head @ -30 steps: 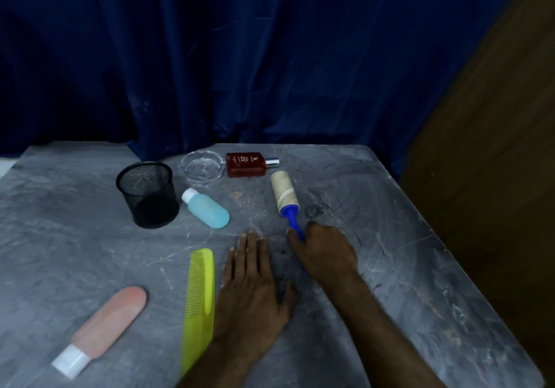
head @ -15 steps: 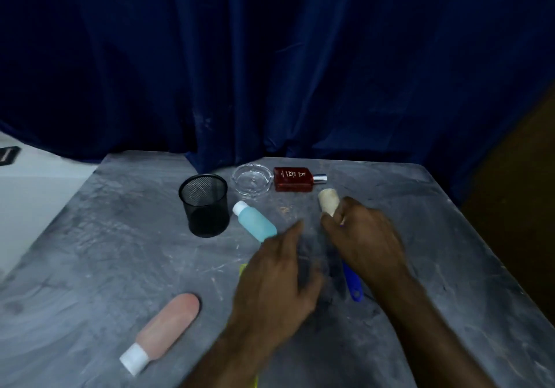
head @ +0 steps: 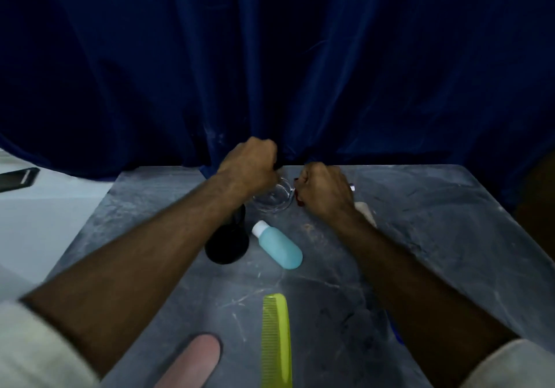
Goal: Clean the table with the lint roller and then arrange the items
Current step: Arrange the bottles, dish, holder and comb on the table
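Note:
My right hand (head: 326, 191) curls over the red-brown perfume bottle (head: 299, 202) at the table's far edge; only a red sliver and its silver cap (head: 352, 188) show. My left hand (head: 249, 167) is curled at the far rim of the clear glass dish (head: 274, 203), which sits just left of the bottle. The lint roller (head: 365, 209) lies under my right forearm: its pale roll peeks out by the wrist, and a bit of the blue handle (head: 397, 334) shows nearer me. The grey table (head: 435, 237) bears scratches and specks.
A black mesh cup (head: 226, 248) stands under my left forearm. A blue bottle (head: 280, 246) lies beside it, a yellow-green comb (head: 276, 339) and a pink tube (head: 192, 363) nearer me. A dark blue curtain (head: 300, 72) hangs behind the table. A phone (head: 18, 177) lies far left.
Both hands left the table's middle and reached to its far edge. The right hand let go of the roller handle and closed over the perfume bottle; the left hand went to the glass dish.

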### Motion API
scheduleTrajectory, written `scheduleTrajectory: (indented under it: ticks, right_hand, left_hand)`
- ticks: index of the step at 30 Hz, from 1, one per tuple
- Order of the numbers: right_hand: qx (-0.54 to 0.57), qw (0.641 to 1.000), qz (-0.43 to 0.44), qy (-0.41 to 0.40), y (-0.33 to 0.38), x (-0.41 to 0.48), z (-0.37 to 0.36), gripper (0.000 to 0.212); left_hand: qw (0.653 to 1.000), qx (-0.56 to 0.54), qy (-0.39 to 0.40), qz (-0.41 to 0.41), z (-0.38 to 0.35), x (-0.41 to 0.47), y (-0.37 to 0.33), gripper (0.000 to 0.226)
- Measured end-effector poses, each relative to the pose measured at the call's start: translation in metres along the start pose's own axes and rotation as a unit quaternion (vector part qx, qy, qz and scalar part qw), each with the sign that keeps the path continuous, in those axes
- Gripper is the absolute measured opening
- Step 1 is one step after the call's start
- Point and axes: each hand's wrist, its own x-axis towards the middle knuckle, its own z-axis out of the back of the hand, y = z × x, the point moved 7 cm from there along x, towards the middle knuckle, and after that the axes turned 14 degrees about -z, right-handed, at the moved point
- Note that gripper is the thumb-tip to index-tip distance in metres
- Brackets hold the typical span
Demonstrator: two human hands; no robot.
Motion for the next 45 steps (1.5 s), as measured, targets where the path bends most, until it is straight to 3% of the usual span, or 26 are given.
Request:
scheduleTrajectory:
  ticks: [7,21,28,32,36,41,45]
  right_hand:
    - [-0.057,0.998,0.032,0.001,0.02,0.031,-0.03,0.02]
    - [-0.201,0.975,0.091,0.016,0.045,0.048,-0.052,0.033]
    - [-0.242,0.965,0.098,-0.004,0.053,0.042,-0.031,0.032]
    - [-0.259,0.959,0.107,-0.045,0.063,0.038,-0.003,0.029]
    - [-0.252,0.954,0.131,-0.093,0.078,0.029,0.037,0.021]
    - [-0.235,0.955,0.151,-0.097,0.1,0.004,0.08,0.004]
    - [-0.237,0.953,0.16,-0.099,0.119,-0.021,0.099,0.009]
  left_hand:
    - [0.988,0.104,0.109,0.031,-0.035,0.026,0.029,0.041]
    - [0.981,0.069,0.164,0.078,-0.044,0.027,0.051,0.046]
    - [0.988,0.048,0.117,0.087,-0.023,0.024,0.046,0.029]
    - [0.995,0.036,0.066,0.072,0.007,0.018,0.036,0.006]
    - [0.999,0.001,0.006,0.044,0.043,0.012,0.028,0.016]
    - [0.999,-0.015,-0.043,0.029,0.088,-0.011,0.026,0.022]
    - [0.997,-0.018,-0.065,0.03,0.116,-0.038,0.031,0.03]
